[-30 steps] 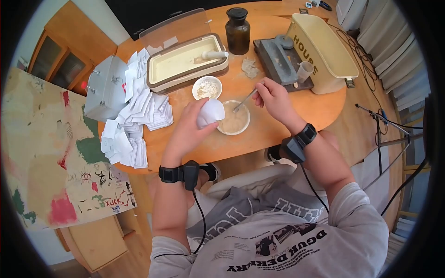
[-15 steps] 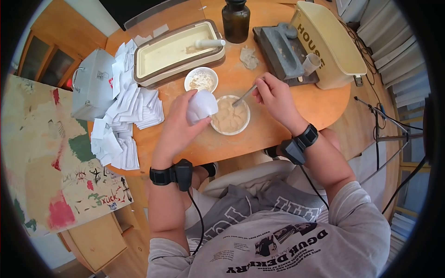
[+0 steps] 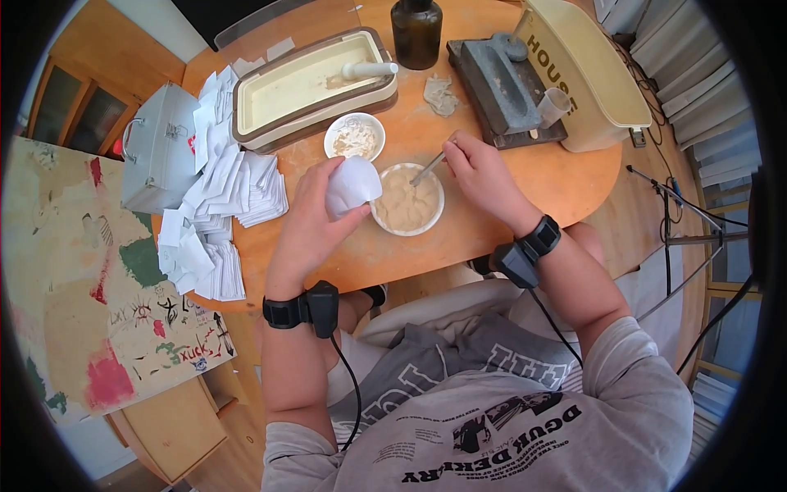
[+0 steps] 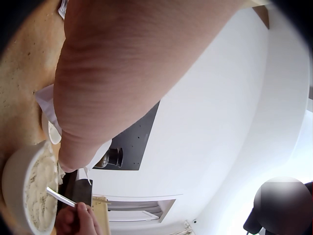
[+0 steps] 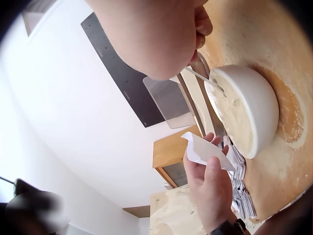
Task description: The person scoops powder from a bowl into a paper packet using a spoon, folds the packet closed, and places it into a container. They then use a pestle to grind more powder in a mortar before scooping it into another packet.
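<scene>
A white bowl of beige powder (image 3: 407, 199) stands near the table's front edge. The right hand (image 3: 485, 178) pinches the handle of a thin metal utensil (image 3: 428, 169), whose lower end rests in the powder. Left of the bowl, the left hand (image 3: 311, 221) holds a curved white paper (image 3: 352, 189) between thumb and fingers, its edge beside the bowl's rim. In the right wrist view the paper (image 5: 208, 152) is bent like a trough. Behind it stands a smaller bowl (image 3: 355, 138) with white and tan powder.
Folded white papers (image 3: 238, 193) are heaped at left beside a silver case (image 3: 161, 148). A cream tray (image 3: 311, 78) holding a white pestle-like tool, a dark jar (image 3: 416, 34), a crumpled scrap (image 3: 441, 95), a grey stone trough (image 3: 502, 86) and a cream bin (image 3: 586, 78) stand behind.
The head view has shifted. The left hand and its paper have drawn slightly left from over the bowl, uncovering more of the powder. The utensil remains in the bowl.
</scene>
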A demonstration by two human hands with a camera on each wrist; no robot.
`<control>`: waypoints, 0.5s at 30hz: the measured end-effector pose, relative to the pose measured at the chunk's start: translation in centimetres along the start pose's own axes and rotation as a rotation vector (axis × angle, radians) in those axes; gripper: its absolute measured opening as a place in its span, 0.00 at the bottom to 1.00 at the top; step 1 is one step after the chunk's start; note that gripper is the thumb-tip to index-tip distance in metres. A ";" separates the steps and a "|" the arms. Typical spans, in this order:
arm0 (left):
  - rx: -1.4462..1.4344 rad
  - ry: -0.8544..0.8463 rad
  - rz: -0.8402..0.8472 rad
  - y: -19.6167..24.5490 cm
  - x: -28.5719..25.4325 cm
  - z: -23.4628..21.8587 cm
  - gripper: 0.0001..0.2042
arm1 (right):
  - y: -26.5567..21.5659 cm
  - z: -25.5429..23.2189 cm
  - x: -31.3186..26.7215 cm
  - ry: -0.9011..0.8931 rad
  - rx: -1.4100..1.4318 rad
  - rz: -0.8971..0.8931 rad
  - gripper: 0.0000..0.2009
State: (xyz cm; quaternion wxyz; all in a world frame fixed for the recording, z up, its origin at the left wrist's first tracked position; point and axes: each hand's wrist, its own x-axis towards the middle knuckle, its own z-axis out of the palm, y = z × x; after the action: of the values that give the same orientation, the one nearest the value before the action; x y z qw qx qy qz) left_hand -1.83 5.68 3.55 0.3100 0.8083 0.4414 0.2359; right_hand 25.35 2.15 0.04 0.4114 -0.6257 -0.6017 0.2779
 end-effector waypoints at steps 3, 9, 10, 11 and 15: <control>-0.001 -0.009 0.004 -0.2 0.0 0.1 0.33 | 0.0 0.3 -0.1 -0.001 0.009 0.054 0.12; 0.028 -0.007 0.023 -0.3 0.0 0.1 0.33 | 0.8 0.9 -0.1 -0.002 0.103 0.114 0.14; 0.029 -0.005 0.027 -0.3 0.0 0.1 0.33 | 0.9 0.9 -0.1 -0.002 0.103 0.114 0.14; 0.029 -0.004 0.026 -0.4 0.0 0.1 0.33 | 1.0 0.9 -0.1 -0.004 0.121 0.122 0.15; 0.032 0.005 0.037 -0.3 -0.1 0.1 0.32 | 1.2 0.8 0.0 0.002 0.155 0.150 0.16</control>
State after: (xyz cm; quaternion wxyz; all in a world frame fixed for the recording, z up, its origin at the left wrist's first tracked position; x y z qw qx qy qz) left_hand -2.01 5.67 3.20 0.2915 0.8208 0.4307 0.2364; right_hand 25.28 2.39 -1.38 0.4373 -0.6354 -0.5295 0.3531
